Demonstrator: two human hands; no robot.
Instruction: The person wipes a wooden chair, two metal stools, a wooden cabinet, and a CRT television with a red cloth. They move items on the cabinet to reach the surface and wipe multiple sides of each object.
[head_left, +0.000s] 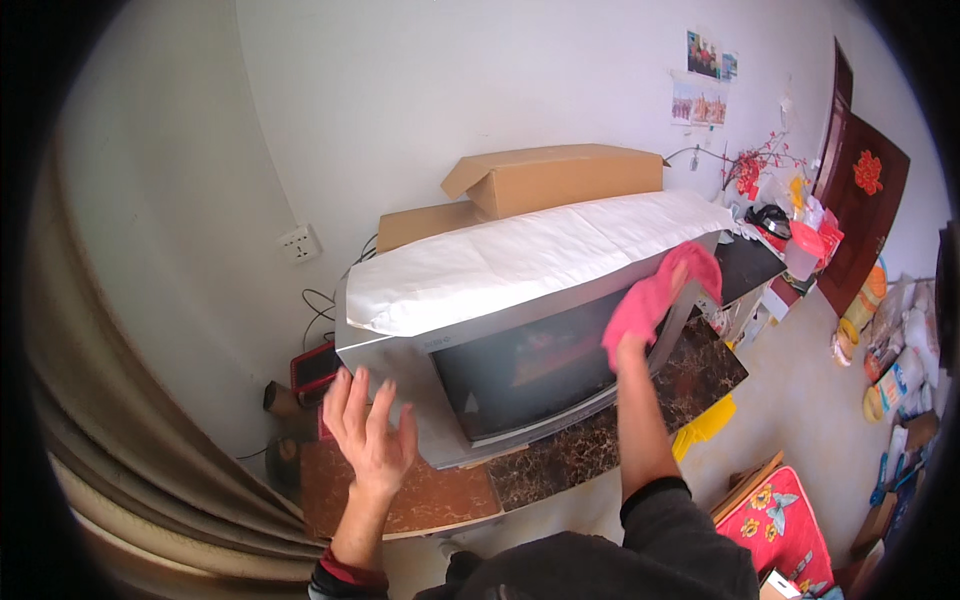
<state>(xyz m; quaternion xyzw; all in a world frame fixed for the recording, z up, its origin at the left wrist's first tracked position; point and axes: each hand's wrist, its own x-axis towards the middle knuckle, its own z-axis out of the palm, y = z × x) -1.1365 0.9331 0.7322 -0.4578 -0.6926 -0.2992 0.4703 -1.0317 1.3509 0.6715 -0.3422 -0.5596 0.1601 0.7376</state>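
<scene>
A silver CRT television stands on a dark marble-patterned cabinet top. Its screen faces me, and a white cloth cover lies along its top. My right hand holds a pink cloth against the upper right of the television's front frame; the cloth hides most of the fingers. Over the television's lower left front, my left hand is raised with its fingers apart and nothing in it. Whether its fingertips touch the casing I cannot tell.
Behind the television sits an open cardboard box. A brown curtain hangs at left, near a wall socket. At right are a cluttered dark counter, a red floral cushion and several bags on the floor.
</scene>
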